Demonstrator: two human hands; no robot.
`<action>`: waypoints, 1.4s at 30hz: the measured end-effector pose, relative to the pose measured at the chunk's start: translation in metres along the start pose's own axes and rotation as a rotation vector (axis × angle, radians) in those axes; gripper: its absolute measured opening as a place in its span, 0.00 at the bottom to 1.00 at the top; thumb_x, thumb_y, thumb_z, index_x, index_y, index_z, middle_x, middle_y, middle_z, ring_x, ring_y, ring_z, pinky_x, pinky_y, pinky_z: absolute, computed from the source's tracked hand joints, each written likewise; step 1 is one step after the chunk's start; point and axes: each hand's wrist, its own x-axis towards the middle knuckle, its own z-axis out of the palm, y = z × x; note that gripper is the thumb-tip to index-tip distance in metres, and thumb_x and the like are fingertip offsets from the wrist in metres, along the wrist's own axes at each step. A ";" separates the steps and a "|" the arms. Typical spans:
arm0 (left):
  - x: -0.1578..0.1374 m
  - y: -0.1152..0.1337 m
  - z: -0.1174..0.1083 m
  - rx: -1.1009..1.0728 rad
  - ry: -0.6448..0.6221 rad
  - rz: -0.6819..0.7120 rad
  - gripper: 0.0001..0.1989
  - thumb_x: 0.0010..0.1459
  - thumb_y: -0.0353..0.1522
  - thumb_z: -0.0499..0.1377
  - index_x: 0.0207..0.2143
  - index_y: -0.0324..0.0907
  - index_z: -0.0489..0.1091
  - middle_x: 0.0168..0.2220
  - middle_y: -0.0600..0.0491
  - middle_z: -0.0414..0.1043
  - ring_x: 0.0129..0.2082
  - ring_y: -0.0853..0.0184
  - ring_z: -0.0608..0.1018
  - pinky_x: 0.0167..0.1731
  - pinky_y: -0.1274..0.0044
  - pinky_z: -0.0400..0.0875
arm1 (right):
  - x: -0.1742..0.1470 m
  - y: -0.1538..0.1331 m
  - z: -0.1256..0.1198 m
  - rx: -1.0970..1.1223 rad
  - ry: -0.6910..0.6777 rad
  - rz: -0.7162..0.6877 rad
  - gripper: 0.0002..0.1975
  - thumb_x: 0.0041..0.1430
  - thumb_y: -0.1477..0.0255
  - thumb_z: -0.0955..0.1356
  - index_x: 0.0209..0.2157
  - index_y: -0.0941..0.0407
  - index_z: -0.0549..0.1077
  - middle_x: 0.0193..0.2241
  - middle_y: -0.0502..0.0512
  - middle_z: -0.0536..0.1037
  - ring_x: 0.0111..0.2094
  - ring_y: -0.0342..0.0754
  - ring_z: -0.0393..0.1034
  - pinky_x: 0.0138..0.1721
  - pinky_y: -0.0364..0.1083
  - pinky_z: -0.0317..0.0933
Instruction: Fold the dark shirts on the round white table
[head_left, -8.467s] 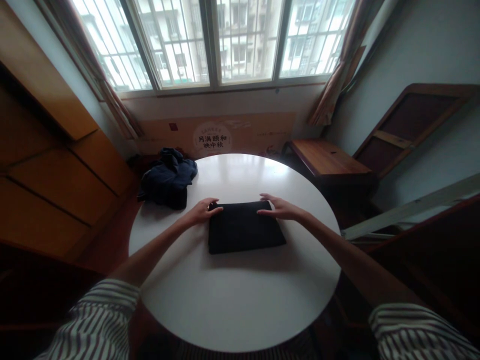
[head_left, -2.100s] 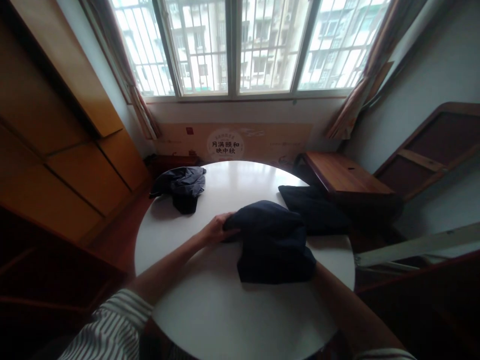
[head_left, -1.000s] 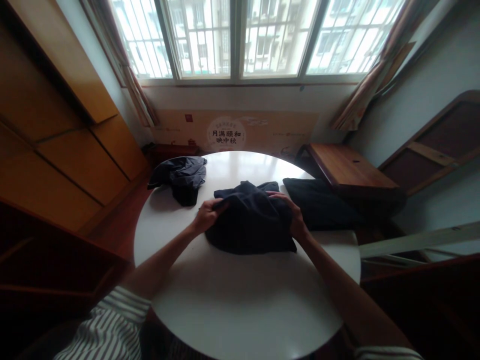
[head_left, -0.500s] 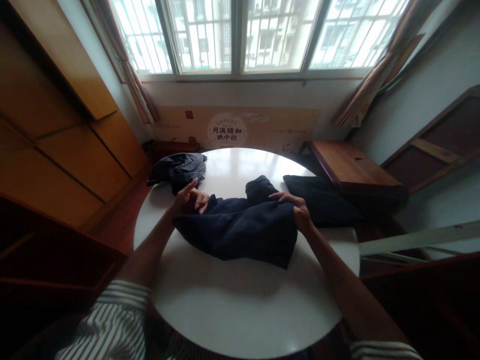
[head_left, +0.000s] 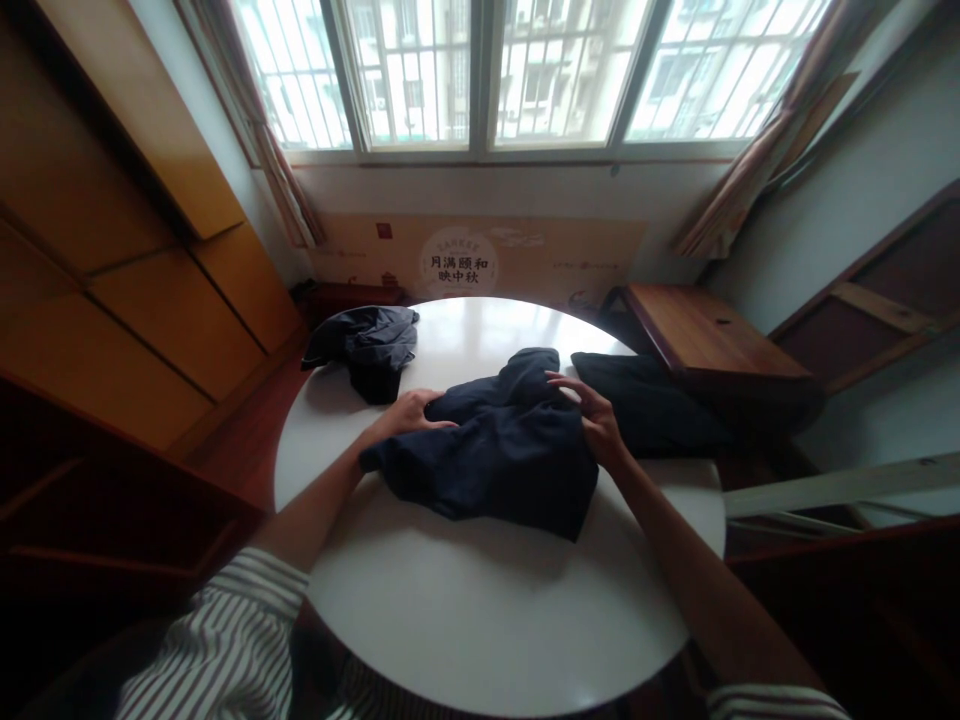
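Note:
A dark navy garment (head_left: 495, 450) lies loosely bunched on the white round table (head_left: 480, 620), and its kind is hard to make out. At its left end my left hand (head_left: 412, 412) grips the upper edge, thumb on top and the other fingers partly hidden by cloth. My right hand (head_left: 598, 415) is closed on the right side of the garment, the index finger reaching over the fabric. A folded part of the cloth stands up between the hands toward the far side. Right of my right hand lies a flat, folded dark cloth (head_left: 652, 405).
A crumpled black cloth (head_left: 364, 345) lies at the table's far left edge. Beyond the table's right side stands a brown wooden desk (head_left: 712, 330). Yellow-brown cabinets (head_left: 172, 330) line the left, and a barred window (head_left: 480, 80) is ahead.
My left hand has gone from raised, with fingers curled, down onto the garment's left edge. The cloth's far part has shifted and lies flatter. My right hand has stayed at the right side.

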 end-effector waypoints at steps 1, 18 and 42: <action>0.001 0.000 0.001 -0.043 -0.047 0.005 0.30 0.48 0.48 0.66 0.49 0.38 0.76 0.46 0.46 0.79 0.48 0.51 0.78 0.51 0.67 0.70 | 0.000 -0.001 0.001 0.046 0.038 0.035 0.16 0.50 0.69 0.71 0.43 0.50 0.77 0.55 0.56 0.73 0.57 0.58 0.67 0.55 0.54 0.63; -0.017 0.034 -0.027 -0.812 0.012 -0.012 0.19 0.53 0.42 0.61 0.42 0.41 0.79 0.38 0.47 0.80 0.40 0.55 0.81 0.43 0.68 0.75 | 0.000 0.030 -0.005 -0.286 -0.214 0.313 0.34 0.46 0.52 0.75 0.51 0.55 0.73 0.36 0.54 0.74 0.22 0.40 0.61 0.24 0.43 0.60; -0.025 0.070 0.043 -0.172 0.168 0.201 0.15 0.65 0.35 0.55 0.52 0.40 0.70 0.44 0.46 0.74 0.42 0.61 0.77 0.44 0.71 0.74 | -0.006 -0.027 0.014 -0.088 -0.018 0.167 0.22 0.58 0.50 0.68 0.41 0.55 0.76 0.34 0.58 0.77 0.35 0.51 0.73 0.41 0.52 0.70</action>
